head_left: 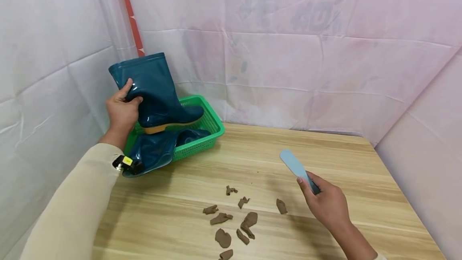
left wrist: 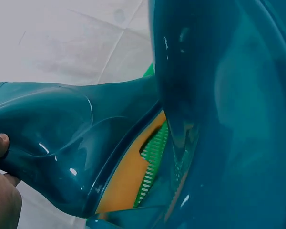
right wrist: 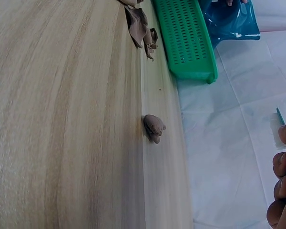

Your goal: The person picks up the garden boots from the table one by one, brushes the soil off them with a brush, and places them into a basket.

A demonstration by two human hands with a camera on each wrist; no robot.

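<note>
My left hand (head_left: 123,111) grips a glossy dark teal rubber boot (head_left: 155,87) by the back of its shaft, thumb on the near side. The boot stands upright above a green basket (head_left: 216,129), with its tan sole (left wrist: 126,179) visible in the left wrist view. A second teal boot (head_left: 151,147) lies in the basket, its opening hanging over the near rim. On the right, above the table, my right hand (head_left: 330,204) holds a light-blue brush (head_left: 294,163) with a flat, rounded back; pale bristles show in the right wrist view.
Several brown clay-like scraps (head_left: 223,238) lie scattered on the wooden table (head_left: 361,171), between the hands and towards the front. One scrap (head_left: 281,206) sits apart, nearer the right hand. White and pinkish cloth walls (head_left: 270,71) enclose the table behind and at both sides.
</note>
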